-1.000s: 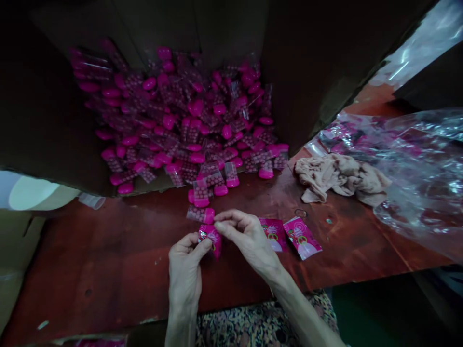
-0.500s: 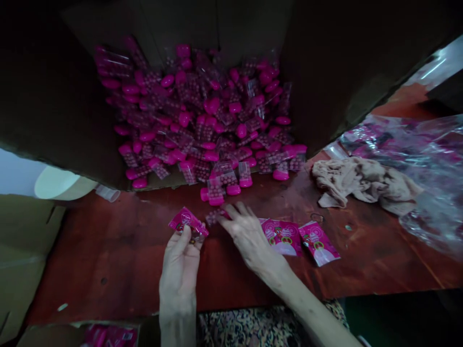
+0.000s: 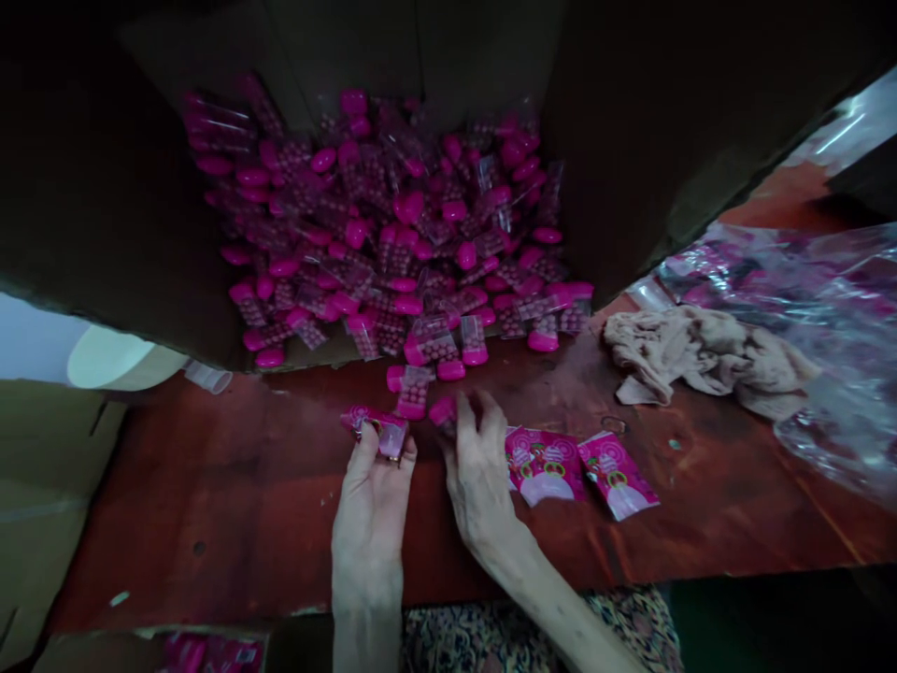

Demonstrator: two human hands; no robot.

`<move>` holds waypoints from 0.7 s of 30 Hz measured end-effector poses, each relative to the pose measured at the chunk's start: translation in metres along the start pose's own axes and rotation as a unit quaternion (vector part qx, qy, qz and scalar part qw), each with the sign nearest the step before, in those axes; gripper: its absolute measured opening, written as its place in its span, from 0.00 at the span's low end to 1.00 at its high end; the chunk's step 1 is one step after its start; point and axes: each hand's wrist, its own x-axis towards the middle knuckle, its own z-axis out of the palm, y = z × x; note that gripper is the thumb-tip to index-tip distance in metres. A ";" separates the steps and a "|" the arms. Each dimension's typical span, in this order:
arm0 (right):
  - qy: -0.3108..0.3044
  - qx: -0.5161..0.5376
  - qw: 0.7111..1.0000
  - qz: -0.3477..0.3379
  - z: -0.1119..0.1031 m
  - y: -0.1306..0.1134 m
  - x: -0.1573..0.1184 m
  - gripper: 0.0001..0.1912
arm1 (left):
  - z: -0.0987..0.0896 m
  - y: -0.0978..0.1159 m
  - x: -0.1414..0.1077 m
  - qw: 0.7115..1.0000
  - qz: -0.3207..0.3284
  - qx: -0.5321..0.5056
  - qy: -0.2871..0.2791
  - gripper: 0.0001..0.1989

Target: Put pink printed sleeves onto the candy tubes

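My left hand (image 3: 375,495), palm up, pinches a shiny pink printed sachet (image 3: 389,433) between thumb and fingers. To its right, my right hand (image 3: 482,477) points away from me with its fingers bent around a small pink-capped candy bottle (image 3: 442,410); the fingers partly hide it. Just beyond both hands, another candy bottle (image 3: 412,391) full of small beads lies on the red table. Flat pink sachets (image 3: 548,465) overlap beside my right wrist, and a separate sachet (image 3: 619,475) lies farther right.
A large cardboard box (image 3: 631,121) lies open towards me, holding a heap of pink-capped bottles (image 3: 392,248). On the right are a crumpled cloth (image 3: 701,350) and a clear plastic bag (image 3: 841,346). A white bowl (image 3: 116,360) stands left; a lower box (image 3: 98,651) holds pink packets.
My left hand has shifted slightly right, and the sachet has tilted flatter. My right hand has drawn right and turned more upright, bringing the bottle along away from the sachet.
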 end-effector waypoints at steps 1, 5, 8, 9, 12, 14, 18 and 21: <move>0.004 0.013 1.000 0.004 -0.002 0.003 -0.002 0.23 | 0.000 0.000 0.001 1.000 0.000 0.000 0.000 0.14; 0.013 0.080 0.997 0.011 -0.018 0.005 -0.004 0.19 | 0.001 -0.001 0.005 1.000 0.000 0.005 0.004 0.13; 0.046 0.175 0.983 0.024 -0.033 -0.007 -0.004 0.17 | 0.004 -0.006 0.004 1.000 -0.005 0.019 -0.011 0.11; 0.056 0.197 0.979 0.025 -0.037 -0.012 -0.004 0.17 | 0.005 -0.008 0.004 0.999 -0.017 0.031 -0.024 0.11; 0.071 0.222 0.972 0.019 -0.041 -0.020 -0.003 0.16 | 0.005 -0.014 0.001 0.992 -0.070 0.078 -0.075 0.15; 0.073 0.223 0.972 0.012 -0.040 -0.020 -0.003 0.15 | 0.004 -0.018 0.000 0.986 -0.084 0.106 -0.099 0.17; 0.060 0.218 0.974 0.003 -0.037 -0.016 -0.004 0.15 | -0.001 -0.023 0.003 0.983 0.006 0.171 -0.073 0.09; 0.058 0.204 0.977 0.001 -0.037 -0.013 -0.005 0.16 | -0.004 -0.026 0.006 0.979 0.042 0.188 -0.065 0.06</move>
